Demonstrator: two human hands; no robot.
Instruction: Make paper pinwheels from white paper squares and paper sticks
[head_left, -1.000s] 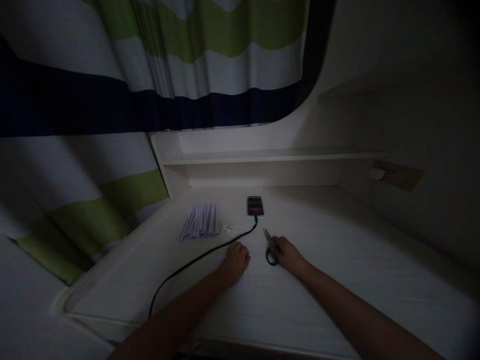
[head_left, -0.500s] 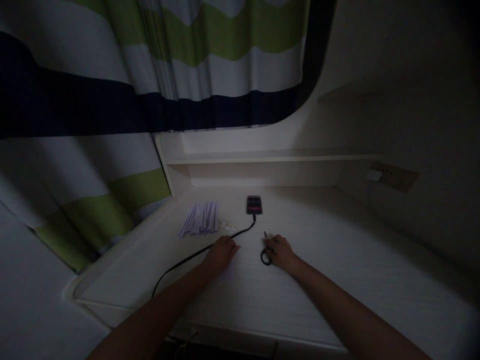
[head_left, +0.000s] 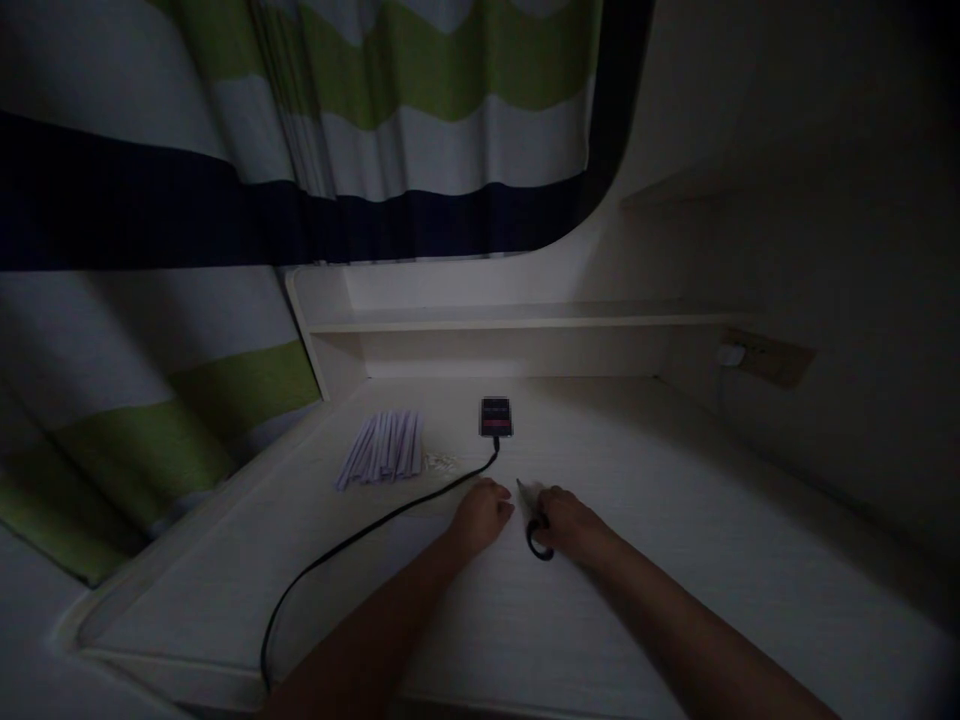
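Note:
In my right hand point(head_left: 571, 522) is a pair of scissors point(head_left: 537, 538), its fingers wrapped round one handle. The black finger loop hangs out toward me, and the blades point away and a little left. Close by on the left, my left hand point(head_left: 480, 515) is held low over the desk with fingers curled toward the thumb; whatever may be between them is too dark and small to make out. Beyond it lie a fanned bundle of pale purple sticks or rolled strips point(head_left: 384, 447) and a few small white pieces point(head_left: 441, 463).
A small dark device with a lit screen point(head_left: 496, 416) lies farther back on the white desk point(head_left: 600, 450). Its black cable point(head_left: 360, 533) curves left to the front edge. A shelf point(head_left: 510, 320), a striped curtain point(head_left: 450, 130) and a wall socket with a plug point(head_left: 772, 358) surround the desk.
My left hand has moved right, away from the cable and nearer to the scissors, with its fingers drawn in. The scissors have turned a little in my right hand. The view has shifted slightly.

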